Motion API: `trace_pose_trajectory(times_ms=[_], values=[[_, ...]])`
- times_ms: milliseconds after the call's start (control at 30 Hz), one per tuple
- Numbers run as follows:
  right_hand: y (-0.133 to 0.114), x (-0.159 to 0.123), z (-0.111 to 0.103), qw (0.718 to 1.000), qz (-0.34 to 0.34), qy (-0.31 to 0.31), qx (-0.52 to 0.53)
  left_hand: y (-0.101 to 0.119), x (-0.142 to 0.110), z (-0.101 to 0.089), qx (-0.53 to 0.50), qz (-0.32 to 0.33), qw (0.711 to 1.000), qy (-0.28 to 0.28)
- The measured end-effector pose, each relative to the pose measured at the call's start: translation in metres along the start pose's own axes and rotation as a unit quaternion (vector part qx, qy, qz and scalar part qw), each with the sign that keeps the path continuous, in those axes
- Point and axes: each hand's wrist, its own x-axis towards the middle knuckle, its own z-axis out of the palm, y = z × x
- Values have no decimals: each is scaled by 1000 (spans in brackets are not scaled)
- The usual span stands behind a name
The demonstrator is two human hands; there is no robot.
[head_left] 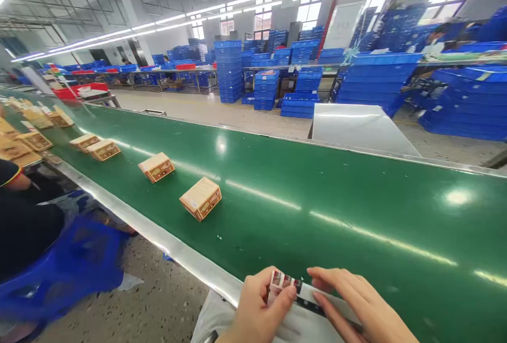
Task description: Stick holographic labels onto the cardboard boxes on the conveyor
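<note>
At the near edge of the belt, my left hand (263, 306) pinches one end of a slim white carton (307, 293) between thumb and fingers. The carton has a black band and small red-brown pictures. My right hand (356, 303) is closed around its other end, thumb and fingers on opposite sides; the palm side hides part of it. Beyond my hands, a tan-and-brown printed box (201, 198) lies on the green conveyor belt (277, 195). A similar box (157, 167) lies farther left, with two more close together behind it.
A metal rail (186, 258) edges the belt on my side. At left, a co-worker in dark clothing (27, 226) sits by a blue bag (87, 258) and many boxes (34, 140). Across the belt stand a metal slab (356, 126) and stacked blue crates (228, 71).
</note>
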Motion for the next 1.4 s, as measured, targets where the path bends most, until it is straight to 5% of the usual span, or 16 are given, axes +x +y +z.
trace_pose_trajectory(times_ms=[167, 367, 633, 967, 1100, 1233, 1400], values=[[-3, -11, 4, 997, 58, -17, 46, 5, -2, -5, -11, -1, 998, -60], [-9, -16, 2, 998, 53, -7, 28, 13, -7, -9, -33, -36, 994, -97], [-29, -3, 6, 990, -37, 94, -98, 20, -11, -6, 31, -16, 995, -98], [-38, -1, -4, 990, -73, 55, -109, 28, -15, -6, 100, -21, 991, -88], [-25, -6, -7, 993, 72, 29, 85, 21, -11, -27, 128, 47, 991, 10], [1, 12, 4, 906, 308, 46, 286, 13, 0, -68, 244, 230, 930, 150], [18, 66, 35, 823, 368, -6, 432, 9, 6, -90, 304, 259, 912, 99]])
